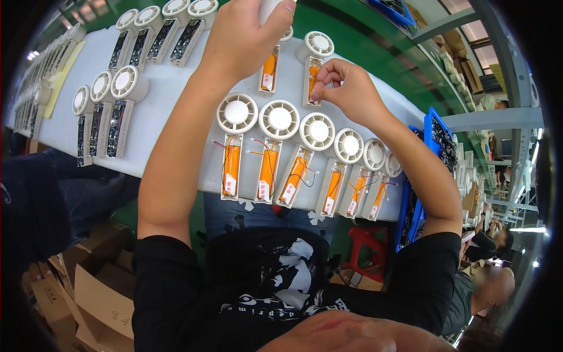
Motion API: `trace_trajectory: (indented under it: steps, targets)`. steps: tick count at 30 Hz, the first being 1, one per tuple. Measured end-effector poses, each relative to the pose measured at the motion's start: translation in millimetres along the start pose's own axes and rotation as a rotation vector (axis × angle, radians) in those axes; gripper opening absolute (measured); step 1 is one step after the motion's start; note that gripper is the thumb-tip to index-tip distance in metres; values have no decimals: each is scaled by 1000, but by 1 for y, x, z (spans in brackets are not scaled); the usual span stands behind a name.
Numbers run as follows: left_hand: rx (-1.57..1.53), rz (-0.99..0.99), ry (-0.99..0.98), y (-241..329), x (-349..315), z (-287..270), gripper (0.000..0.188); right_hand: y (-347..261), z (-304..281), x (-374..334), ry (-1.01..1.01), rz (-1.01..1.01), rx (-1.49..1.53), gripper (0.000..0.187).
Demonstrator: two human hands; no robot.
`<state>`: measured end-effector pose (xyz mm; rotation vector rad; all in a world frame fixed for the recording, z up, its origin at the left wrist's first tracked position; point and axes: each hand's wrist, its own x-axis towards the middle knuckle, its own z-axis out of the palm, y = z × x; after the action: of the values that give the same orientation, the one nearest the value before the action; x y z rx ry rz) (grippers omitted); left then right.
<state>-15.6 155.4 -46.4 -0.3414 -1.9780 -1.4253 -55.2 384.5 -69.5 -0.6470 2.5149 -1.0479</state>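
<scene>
At the top edge my left hand (243, 38) is closed round a smooth white part (270, 9), mostly cut off by the picture's edge. My right hand (346, 91) is bent over a white fan-like unit (319, 44) with a round slotted head. Its thumb and fingers pinch together at the open handle, over the orange battery (313, 71); what lies between the fingertips is hidden. Beside it, below my left hand, lies a similar unit with an orange battery (268, 70). Nearer me is a row of several such units (278, 119), batteries and thin wires showing in their handles.
Units with dark circuit boards (120, 126) stand in groups on the left of the pale table (170, 105). Blue bins (434, 135) of dark parts line the right edge. A red stool (368, 252) and cardboard boxes (102, 299) are below. Other people are at the right.
</scene>
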Motion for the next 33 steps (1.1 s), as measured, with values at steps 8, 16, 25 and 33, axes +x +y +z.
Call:
trace_trajectory:
  steps: [8, 16, 25, 33]
  targets:
    - [157, -72, -101, -21, 0, -5, 48, 1, 5, -7, 125, -258, -361, 19]
    - [75, 26, -3, -3, 2, -1, 58, 9, 6, -9, 261, -483, -619, 13]
    - [84, 40, -245, 13, 8, 33, 61, -8, -42, -50, 69, -276, -290, 23]
    - [453, 72, -808, 38, 21, 120, 63, -10, -97, -177, 95, 19, 618, 46]
